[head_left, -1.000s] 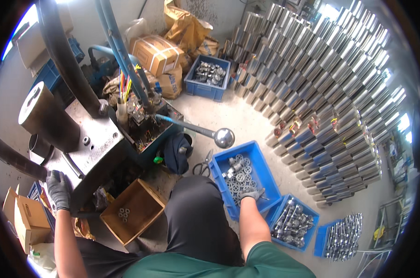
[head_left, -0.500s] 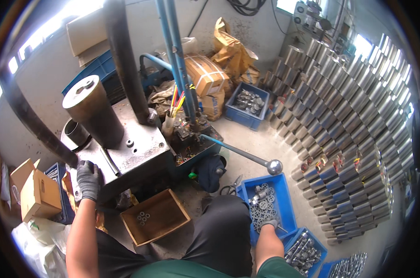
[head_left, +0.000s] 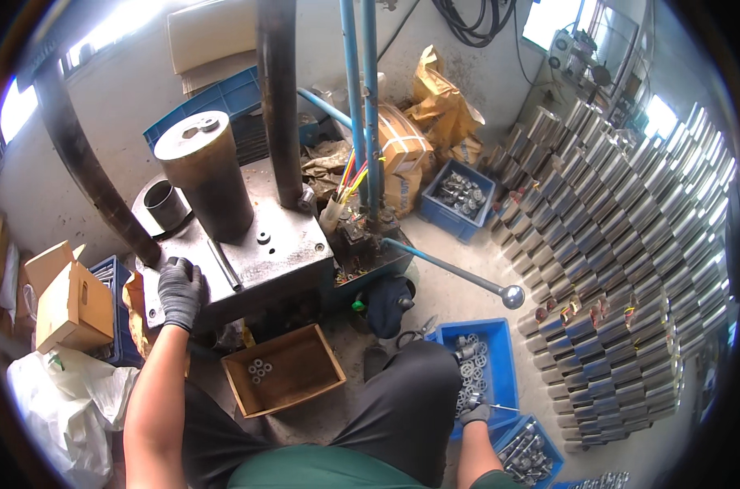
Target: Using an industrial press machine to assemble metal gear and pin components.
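Note:
My left hand (head_left: pixel 180 292), in a grey knit glove, lies on the front left edge of the metal machine table (head_left: pixel 292 259), its fingers stretched forward and holding nothing visible. A loose metal rod (head_left: pixel 225 265) and a small ring (head_left: pixel 263 238) are to its right on the tabletop. Low at the right, my gloved right hand (head_left: pixel 475 413) is closed on a thin metal shaft (head_left: pixel 502 407) that sticks out to the right. A round metal piece shows at its fingertips. The hand is over the near end of a blue bin (head_left: pixel 507 359) of spoked metal wheels (head_left: pixel 471 371).
A thick steel cylinder (head_left: pixel 211 183) stands on the table between dark posts (head_left: pixel 278 106). A ball-ended lever (head_left: pixel 459 267) reaches out rightward. Below, a wooden box (head_left: pixel 304 387) holds several small rings. Metal tubes (head_left: pixel 614 244) are stacked high at right; another blue bin (head_left: pixel 531 452) holds metal parts.
The view has swung left, so the machine appears farther right. My right hand has drawn back slightly from the wheels, and a round piece now shows at its fingertips. The left hand stays on the table edge.

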Tool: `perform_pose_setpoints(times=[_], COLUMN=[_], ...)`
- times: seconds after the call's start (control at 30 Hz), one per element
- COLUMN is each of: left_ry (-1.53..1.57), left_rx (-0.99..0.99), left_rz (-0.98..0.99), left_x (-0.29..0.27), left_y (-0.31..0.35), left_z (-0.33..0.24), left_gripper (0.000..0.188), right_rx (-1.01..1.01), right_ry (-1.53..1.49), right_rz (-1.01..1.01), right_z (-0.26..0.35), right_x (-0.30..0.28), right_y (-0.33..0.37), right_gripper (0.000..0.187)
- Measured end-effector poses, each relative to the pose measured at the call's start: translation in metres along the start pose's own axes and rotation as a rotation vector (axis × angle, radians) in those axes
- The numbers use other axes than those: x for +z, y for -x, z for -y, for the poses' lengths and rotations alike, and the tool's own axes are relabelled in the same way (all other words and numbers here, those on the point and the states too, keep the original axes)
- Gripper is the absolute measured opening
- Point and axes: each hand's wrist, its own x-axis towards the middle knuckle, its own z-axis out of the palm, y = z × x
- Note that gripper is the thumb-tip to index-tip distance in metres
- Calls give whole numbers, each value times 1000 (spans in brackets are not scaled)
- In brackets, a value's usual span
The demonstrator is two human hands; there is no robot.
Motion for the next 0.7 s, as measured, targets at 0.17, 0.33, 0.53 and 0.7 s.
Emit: perform_pose_setpoints(times=[0.17,0.33,0.53,0.7], left_ry=[92,466,1317,1548], left_rx=[-44,21,-211,-78], left_rz=[-6,-191,217,639], left_x=[-1,5,-56,-55], left_y=[4,15,52,92], left_z=[14,16,-83,-111], left_gripper=[16,19,22,34], right_rx=[-56,-596,-1165,-1082], right_ry=[445,737,910,1034], right_rz=[269,899,1172,1501], right_z=[-11,29,46,-39], right_x=[34,87,152,215], right_y=[88,239,447,560], right_gripper=[19,23,35,17])
